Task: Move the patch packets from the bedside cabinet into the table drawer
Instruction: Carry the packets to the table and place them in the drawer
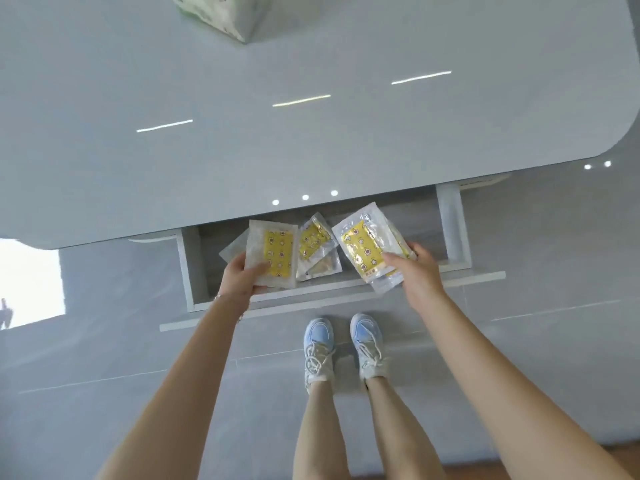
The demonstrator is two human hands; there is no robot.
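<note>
The table drawer (194, 265) stands pulled out under the grey table top. My left hand (239, 277) grips a clear patch packet with a yellow patterned patch (273, 254) over the drawer's left part. My right hand (415, 271) holds a small stack of the same patch packets (363, 247) over the drawer's right part. Between them, two more packets (315, 247) lie on the drawer's floor, one partly over the other. Another clear packet edge (230, 251) shows behind my left hand.
The glossy grey table top (311, 116) fills the upper view, with a green and white pack (221, 15) at its far edge. The drawer front (450, 280) juts toward me. My feet in light blue shoes (343, 348) stand on the grey tiled floor just before it.
</note>
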